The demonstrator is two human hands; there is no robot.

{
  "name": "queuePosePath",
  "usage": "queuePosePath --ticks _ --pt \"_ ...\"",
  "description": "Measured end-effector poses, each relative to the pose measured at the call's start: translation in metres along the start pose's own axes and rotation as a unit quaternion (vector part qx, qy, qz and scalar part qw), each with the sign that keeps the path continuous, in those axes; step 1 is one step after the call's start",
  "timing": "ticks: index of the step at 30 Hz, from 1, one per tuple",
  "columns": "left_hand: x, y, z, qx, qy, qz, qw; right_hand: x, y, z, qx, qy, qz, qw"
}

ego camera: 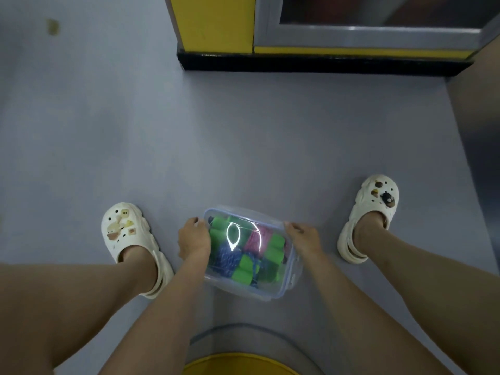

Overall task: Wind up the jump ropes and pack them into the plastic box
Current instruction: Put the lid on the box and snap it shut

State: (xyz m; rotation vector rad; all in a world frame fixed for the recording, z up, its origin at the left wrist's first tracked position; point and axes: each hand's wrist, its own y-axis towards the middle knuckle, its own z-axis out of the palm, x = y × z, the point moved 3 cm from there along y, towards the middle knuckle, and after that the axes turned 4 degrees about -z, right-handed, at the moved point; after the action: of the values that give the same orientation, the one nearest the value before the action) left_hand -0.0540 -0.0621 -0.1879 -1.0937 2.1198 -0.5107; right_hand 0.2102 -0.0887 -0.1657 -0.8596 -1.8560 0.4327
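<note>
A clear plastic box (281, 289) with a blue-rimmed lid on top sits on the grey floor between my feet. Through the lid I see wound jump ropes (244, 251): green foam handles, a blue cord bundle and a pink cord bundle. My left hand (193, 239) grips the box's left edge, fingers curled over the lid rim. My right hand (304, 238) holds the right edge near the far corner, fingers curled on the rim.
My feet in white clogs (127, 236) (370, 215) stand on either side of the box. A yellow cabinet with a black base (319, 62) stands ahead. A yellow round seat (238, 365) shows at the bottom edge.
</note>
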Motion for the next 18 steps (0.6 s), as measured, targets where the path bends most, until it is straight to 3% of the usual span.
queuePosePath --ticks 4,8,12,18 --pt "-0.004 -0.003 -0.008 0.008 0.021 0.043 0.999 -0.002 -0.009 0.003 0.021 0.015 0.009 1.0" --pt "-0.021 -0.009 -0.001 0.053 -0.007 0.134 0.99 -0.007 -0.008 -0.003 -0.021 0.049 0.015 0.998" --pt "-0.015 0.0 -0.001 0.054 -0.082 0.1 0.99 0.001 0.005 -0.008 -0.072 0.053 -0.016 0.996" --pt "-0.01 0.004 -0.002 0.052 -0.207 0.026 0.977 0.012 0.021 -0.007 -0.066 0.024 -0.013 0.997"
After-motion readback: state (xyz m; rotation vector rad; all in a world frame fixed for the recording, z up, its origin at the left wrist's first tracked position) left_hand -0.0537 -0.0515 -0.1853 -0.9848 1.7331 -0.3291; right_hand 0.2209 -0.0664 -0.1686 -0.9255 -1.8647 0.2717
